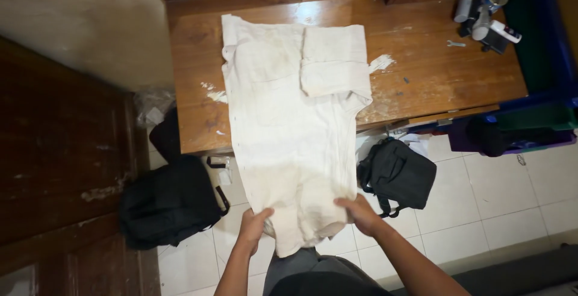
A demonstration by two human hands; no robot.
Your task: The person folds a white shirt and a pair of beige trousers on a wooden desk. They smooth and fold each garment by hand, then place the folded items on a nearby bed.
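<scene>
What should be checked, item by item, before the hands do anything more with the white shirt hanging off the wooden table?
1. Left hand gripping the white shirt at its hem: ok.
2. Right hand gripping the hem: ok.
3. Upper part lying flat on the wooden table: ok.
4. Sleeve folded in over the chest: ok on one side; the other cannot tell.
5. Hem kept off the floor: ok.
6. Black bags on the floor standing apart from the hanging cloth: cannot tell.
</scene>
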